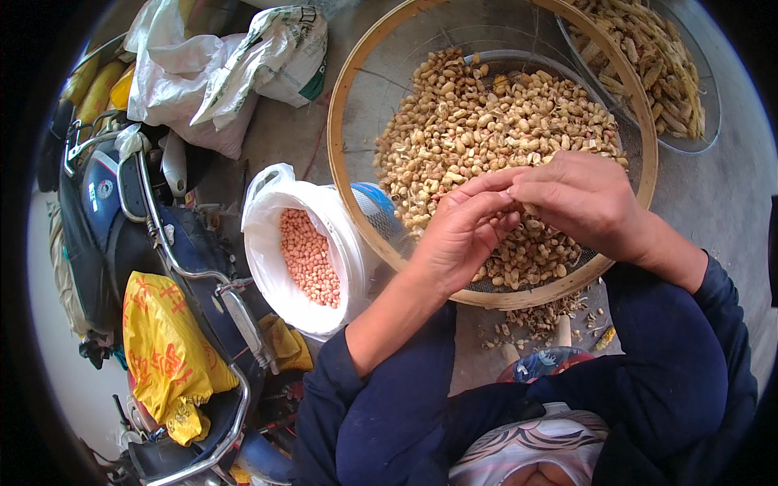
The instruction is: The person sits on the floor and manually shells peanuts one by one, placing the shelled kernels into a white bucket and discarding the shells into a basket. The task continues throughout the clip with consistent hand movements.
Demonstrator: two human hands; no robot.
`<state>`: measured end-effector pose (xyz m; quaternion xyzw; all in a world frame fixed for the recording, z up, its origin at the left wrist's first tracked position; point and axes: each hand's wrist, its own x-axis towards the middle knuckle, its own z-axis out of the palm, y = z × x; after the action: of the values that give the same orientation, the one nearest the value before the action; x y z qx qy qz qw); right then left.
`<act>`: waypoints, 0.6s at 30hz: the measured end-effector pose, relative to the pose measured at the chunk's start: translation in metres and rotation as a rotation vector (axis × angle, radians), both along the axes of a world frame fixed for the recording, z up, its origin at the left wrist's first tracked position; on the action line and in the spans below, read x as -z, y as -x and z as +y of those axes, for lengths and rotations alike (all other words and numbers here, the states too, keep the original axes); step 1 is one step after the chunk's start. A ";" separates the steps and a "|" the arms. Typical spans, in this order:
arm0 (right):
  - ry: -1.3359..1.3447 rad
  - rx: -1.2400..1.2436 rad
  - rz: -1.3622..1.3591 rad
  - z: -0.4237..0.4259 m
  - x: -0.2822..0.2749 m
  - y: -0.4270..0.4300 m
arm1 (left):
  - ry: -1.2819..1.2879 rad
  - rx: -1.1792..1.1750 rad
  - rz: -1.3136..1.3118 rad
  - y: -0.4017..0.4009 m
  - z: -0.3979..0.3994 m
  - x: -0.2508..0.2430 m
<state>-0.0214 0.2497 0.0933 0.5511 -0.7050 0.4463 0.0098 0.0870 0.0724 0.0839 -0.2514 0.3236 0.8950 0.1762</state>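
Many unshelled peanuts lie heaped in a round wood-rimmed sieve in front of me. Above the near part of the heap, my left hand and my right hand meet at the fingertips. Something small and pale shows between them, most likely a peanut, though the fingers largely hide it. Left of the sieve stands a white plastic bucket with a white bag liner. Shelled pink peanut kernels lie inside it.
A blue motorcycle with a yellow plastic bag on it stands at the left. White woven sacks are behind it. Dried corn cobs fill a basket at the upper right. Peanut shells litter the floor below the sieve.
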 end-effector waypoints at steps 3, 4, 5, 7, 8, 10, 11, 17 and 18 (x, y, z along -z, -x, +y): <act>-0.068 0.023 -0.199 0.006 -0.007 0.005 | -0.007 0.008 -0.010 0.003 0.004 -0.004; -0.100 0.033 -0.285 0.008 -0.011 0.007 | -0.007 -0.008 -0.038 0.005 0.007 -0.005; -0.123 -0.023 -0.425 0.013 -0.013 0.007 | -0.008 -0.023 -0.066 0.006 0.009 -0.006; -0.158 -0.165 -0.716 0.015 -0.014 0.008 | 0.013 -0.028 -0.059 0.002 0.000 -0.002; -0.282 -0.473 -0.851 0.020 -0.022 0.007 | 0.023 -0.031 -0.057 0.000 -0.005 -0.001; -0.365 -0.608 -0.788 0.024 -0.029 0.002 | 0.018 -0.056 -0.046 -0.003 -0.011 0.000; -0.404 -0.680 -0.756 0.026 -0.029 0.001 | 0.017 -0.072 -0.043 -0.005 -0.013 0.000; -0.518 -0.111 -0.216 0.035 0.004 -0.003 | 0.022 -0.047 -0.069 0.002 -0.005 -0.004; -0.508 -0.095 -0.183 0.034 0.008 -0.004 | 0.016 -0.054 -0.068 0.002 -0.006 -0.004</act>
<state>-0.0177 0.2841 0.0849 0.5259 -0.7655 0.3032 -0.2133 0.0854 0.0666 0.0875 -0.2916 0.3178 0.8877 0.1608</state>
